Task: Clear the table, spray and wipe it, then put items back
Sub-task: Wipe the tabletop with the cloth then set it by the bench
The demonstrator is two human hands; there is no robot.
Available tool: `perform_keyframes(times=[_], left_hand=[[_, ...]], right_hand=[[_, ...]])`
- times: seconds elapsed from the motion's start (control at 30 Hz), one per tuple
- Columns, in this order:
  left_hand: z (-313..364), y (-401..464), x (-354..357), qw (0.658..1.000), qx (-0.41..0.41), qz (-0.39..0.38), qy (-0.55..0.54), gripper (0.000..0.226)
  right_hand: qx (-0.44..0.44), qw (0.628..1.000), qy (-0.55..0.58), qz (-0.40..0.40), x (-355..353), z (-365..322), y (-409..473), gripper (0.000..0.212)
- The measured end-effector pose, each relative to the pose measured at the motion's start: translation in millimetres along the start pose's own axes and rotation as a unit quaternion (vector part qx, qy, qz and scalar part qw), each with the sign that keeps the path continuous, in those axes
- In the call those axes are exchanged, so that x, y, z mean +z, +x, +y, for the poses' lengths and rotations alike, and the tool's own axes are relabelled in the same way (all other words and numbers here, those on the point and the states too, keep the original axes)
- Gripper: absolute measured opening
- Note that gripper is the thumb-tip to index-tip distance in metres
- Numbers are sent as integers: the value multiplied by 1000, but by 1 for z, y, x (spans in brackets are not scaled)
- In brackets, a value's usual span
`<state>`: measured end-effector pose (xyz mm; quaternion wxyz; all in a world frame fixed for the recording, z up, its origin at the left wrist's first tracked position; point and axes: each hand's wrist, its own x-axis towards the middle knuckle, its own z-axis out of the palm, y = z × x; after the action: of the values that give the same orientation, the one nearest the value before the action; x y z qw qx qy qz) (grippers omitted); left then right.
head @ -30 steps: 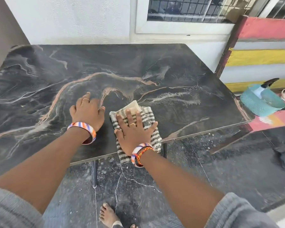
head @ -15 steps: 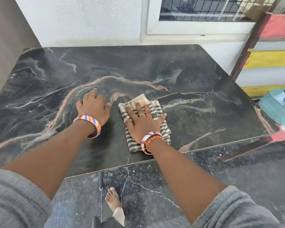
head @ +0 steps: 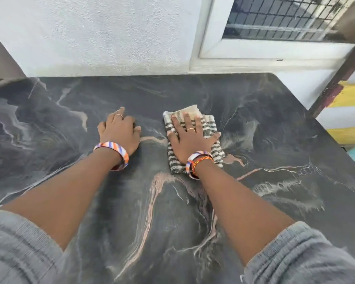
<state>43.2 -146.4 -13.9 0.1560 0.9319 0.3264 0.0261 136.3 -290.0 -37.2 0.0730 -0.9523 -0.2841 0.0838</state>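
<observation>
A black marble-patterned table (head: 275,130) fills most of the view. A striped grey-and-white cloth (head: 210,125) lies folded on it, right of centre. My right hand (head: 190,140) presses flat on the cloth with fingers spread. My left hand (head: 120,133) rests on the bare tabletop beside it, fingers curled down, holding nothing. Both wrists carry striped bangles.
A white wall (head: 100,33) runs along the table's far edge, with a barred window (head: 279,17) at the upper right. A dark post (head: 336,78) and red-and-yellow painted boards (head: 350,97) stand off the table's right side.
Both hands and the cloth have moved away from the near edge toward the middle of the table. The view has come closer, so the floor and near edge are out of sight.
</observation>
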Motion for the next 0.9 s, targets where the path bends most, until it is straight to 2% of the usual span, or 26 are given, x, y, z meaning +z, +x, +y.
perform_keyframes(times=[0.33, 0.57, 0.63, 0.8, 0.9], left_hand=[[-22, 114, -4, 999, 6, 53, -4, 46], [-56, 135, -15, 998, -21, 60, -1, 43], [-61, 135, -16, 998, -29, 64, -6, 43], [-71, 121, -16, 996, -48, 73, -8, 41], [-74, 106, -13, 995, -65, 79, -20, 41]], right_hand=[[36, 999, -14, 7, -11, -31, 164, 51], [65, 998, -12, 20, -11, -58, 194, 53], [31, 999, -21, 15, -8, -77, 188, 53], [-165, 986, -40, -1, 9, -144, 155, 51], [-189, 981, -39, -8, 13, -149, 138, 50]])
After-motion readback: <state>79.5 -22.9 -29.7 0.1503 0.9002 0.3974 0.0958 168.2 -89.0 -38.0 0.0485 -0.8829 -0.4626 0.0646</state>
